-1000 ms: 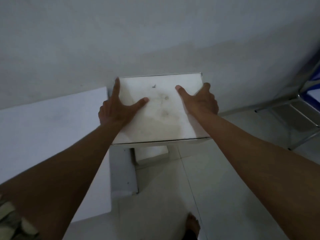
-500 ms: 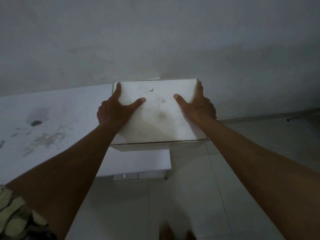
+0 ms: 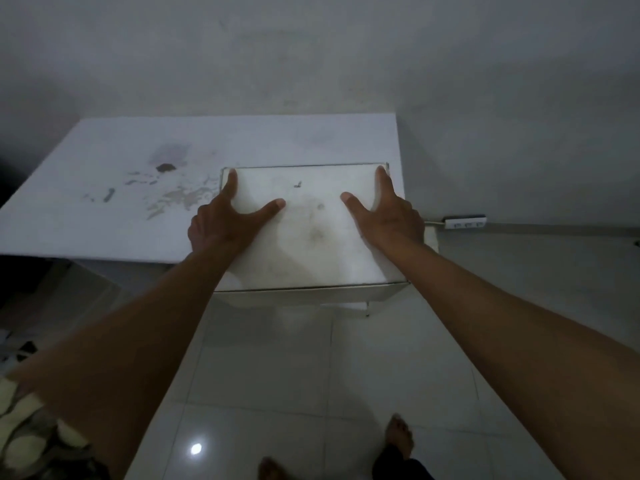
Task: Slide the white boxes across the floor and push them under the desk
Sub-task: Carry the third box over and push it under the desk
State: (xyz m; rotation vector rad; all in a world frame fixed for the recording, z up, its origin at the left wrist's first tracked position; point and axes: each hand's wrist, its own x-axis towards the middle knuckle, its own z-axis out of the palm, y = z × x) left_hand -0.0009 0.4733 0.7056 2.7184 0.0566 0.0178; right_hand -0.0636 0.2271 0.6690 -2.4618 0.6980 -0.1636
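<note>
From the head view, I had the white box (image 3: pixel 311 233) up off the floor between my two hands, in front of the white bench (image 3: pixel 114 188) and overlapping its near right corner. My left hand (image 3: pixel 225 223) clasped the left side, thumb laid across the top face and my fingers (image 3: pixel 231 183) stretched along the edge. My right hand (image 3: pixel 391 216) mirrored it on the right side. Neither hand was fully closed; both were spread wide and pressing inward.

I judged the box stiff, since its top lay flat under my thumbs, and fairly light, carried with arms outstretched. The smooth sides looked slippery, so a hold low on opposite sides seemed safest. The tiled floor (image 3: pixel 346 375) looked glossy and should let it slide easily.
</note>
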